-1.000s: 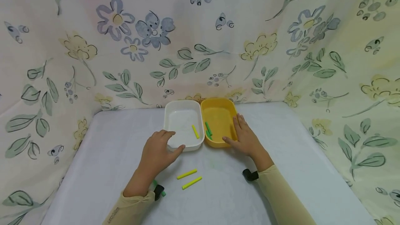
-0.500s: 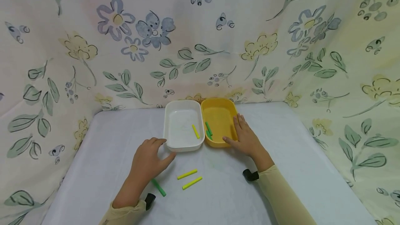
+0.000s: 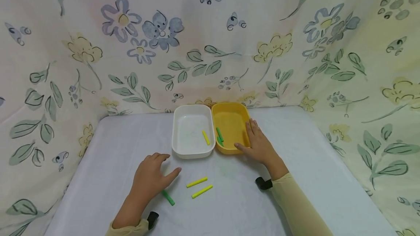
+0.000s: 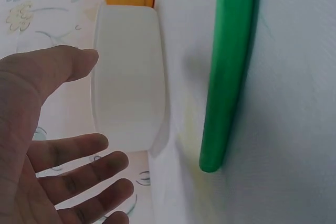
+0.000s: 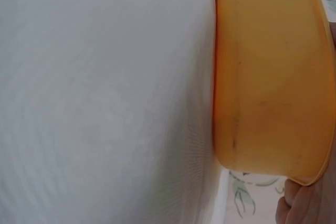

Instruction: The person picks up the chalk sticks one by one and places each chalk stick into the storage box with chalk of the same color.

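My left hand (image 3: 149, 177) hovers over the cloth in front of the white tray (image 3: 193, 154), holding nothing; in the left wrist view its thumb and fingers (image 4: 79, 177) are spread apart. Just below it lies a green stick (image 3: 168, 197), smooth and round, partly covered by the hand in the head view. Two yellow sticks, a nearer one (image 3: 202, 191) and a farther one (image 3: 197, 182), lie to its right. My right hand (image 3: 259, 146) rests on the near right rim of the yellow tray (image 3: 231, 108), fingers along the side and thumb at the front.
Inside the white tray is one yellow stick (image 3: 206, 137). Two green sticks (image 3: 220, 134) lie in the yellow tray, which stands against the white one. White cloth (image 3: 229, 210) covers the table, and a flowered curtain (image 3: 197, 65) closes off the back and sides.
My left hand has drawn back from above the white tray, toward me and to the left, uncovering more of the green stick. The right hand has stayed on the yellow tray.
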Tool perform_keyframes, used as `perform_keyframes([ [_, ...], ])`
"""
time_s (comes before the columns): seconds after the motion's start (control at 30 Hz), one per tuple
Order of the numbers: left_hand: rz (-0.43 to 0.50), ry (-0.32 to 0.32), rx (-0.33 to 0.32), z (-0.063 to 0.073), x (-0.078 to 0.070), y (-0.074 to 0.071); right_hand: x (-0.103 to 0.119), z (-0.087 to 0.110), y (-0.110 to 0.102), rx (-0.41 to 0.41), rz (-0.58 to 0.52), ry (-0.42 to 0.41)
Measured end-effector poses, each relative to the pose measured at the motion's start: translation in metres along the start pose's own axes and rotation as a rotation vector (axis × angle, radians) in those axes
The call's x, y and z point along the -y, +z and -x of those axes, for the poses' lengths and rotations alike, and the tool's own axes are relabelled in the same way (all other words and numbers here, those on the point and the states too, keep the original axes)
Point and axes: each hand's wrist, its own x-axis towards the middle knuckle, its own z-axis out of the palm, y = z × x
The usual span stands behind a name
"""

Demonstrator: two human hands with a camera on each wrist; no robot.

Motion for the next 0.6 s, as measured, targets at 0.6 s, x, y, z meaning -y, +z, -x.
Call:
perform_keyframes([
  [0.6,-0.046,-0.030,0.030,0.012,0.001,0.004,0.003,0.000,-0.003,0.007,-0.005,-0.001],
])
